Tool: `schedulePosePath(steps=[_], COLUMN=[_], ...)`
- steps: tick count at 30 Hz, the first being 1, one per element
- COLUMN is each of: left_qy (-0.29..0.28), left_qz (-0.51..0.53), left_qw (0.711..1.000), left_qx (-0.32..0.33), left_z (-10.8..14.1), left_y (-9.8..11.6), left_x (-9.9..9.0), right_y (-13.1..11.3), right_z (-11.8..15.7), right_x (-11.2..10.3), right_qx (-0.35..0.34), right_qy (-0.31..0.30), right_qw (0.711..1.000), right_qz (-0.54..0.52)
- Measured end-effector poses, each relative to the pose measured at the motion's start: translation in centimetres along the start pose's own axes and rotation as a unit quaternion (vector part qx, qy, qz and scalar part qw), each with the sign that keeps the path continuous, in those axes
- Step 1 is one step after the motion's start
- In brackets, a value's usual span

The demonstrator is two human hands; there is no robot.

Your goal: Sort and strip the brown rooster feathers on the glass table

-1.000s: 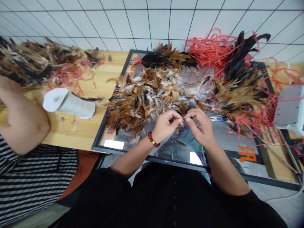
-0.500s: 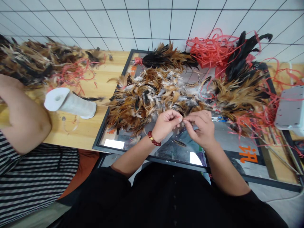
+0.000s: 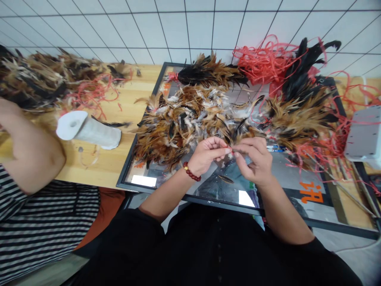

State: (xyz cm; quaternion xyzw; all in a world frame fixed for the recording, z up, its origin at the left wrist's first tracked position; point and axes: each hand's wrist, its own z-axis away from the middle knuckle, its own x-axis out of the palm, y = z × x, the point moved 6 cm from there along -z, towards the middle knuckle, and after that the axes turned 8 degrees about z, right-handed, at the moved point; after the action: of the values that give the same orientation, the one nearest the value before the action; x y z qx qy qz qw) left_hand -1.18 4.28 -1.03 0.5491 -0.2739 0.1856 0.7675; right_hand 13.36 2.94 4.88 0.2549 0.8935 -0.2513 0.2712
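Note:
My left hand (image 3: 208, 155), with a dark red bead bracelet (image 3: 192, 172) at its wrist, is closed in a pinch on a few dark feathers (image 3: 239, 129) that fan out beyond the fingertips. A short bit of red string (image 3: 232, 150) shows at their base. My right hand (image 3: 256, 159) meets the left one there, its thumb and forefinger closed at the string. Just past both hands lies a loose heap of brown and white feathers (image 3: 166, 137). A single feather (image 3: 226, 179) rests on the glass in front of me.
The dark-framed glass panel (image 3: 184, 194) bears tied feather bundles (image 3: 205, 73) and a tangle of red plastic string (image 3: 264, 63). Blue-handled snips (image 3: 276, 148) lie by my right hand. At left are a white spool (image 3: 98, 132), more feathers (image 3: 44, 75) and a co-worker's arm (image 3: 35, 147).
Red string now shows between my fingertips. My right hand has shifted slightly right, its fingers a little further from the left hand. The dark feathers stand out more clearly.

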Motion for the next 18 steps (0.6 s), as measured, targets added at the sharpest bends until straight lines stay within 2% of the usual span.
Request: schedulePosePath(steps=[4,6,12,15,18], left_qy=[-0.024,-0.022,0.025,0.053,0.051], left_qz=[-0.074,-0.102,-0.146,-0.164,-0.203], left_qw=[0.994,0.988,0.972,0.969,0.963], left_qx=[0.071,0.112,0.182,0.179,0.172], left_z=[0.3,0.5,0.6,0.4,0.3], left_y=[0.7,1.1,1.8,1.6,1.2], left_x=[0.5,0.6,0.2,-0.2,-0.3], right_y=[0.3,0.3,0.4,0.5,0.7], right_z=[0.1,0.2,0.2,0.5,0.9], right_x=[1.0,1.4,1.4,1.3,1.3], right_qx=[0.008,0.004,0.028,0.012,-0.011], right_qy=[-0.081,-0.095,-0.049,-0.041,-0.052], right_qw=[0.996,0.995,0.998,0.997,0.994], right_qz=[-0.025,-0.021,0.025,0.069,0.099])
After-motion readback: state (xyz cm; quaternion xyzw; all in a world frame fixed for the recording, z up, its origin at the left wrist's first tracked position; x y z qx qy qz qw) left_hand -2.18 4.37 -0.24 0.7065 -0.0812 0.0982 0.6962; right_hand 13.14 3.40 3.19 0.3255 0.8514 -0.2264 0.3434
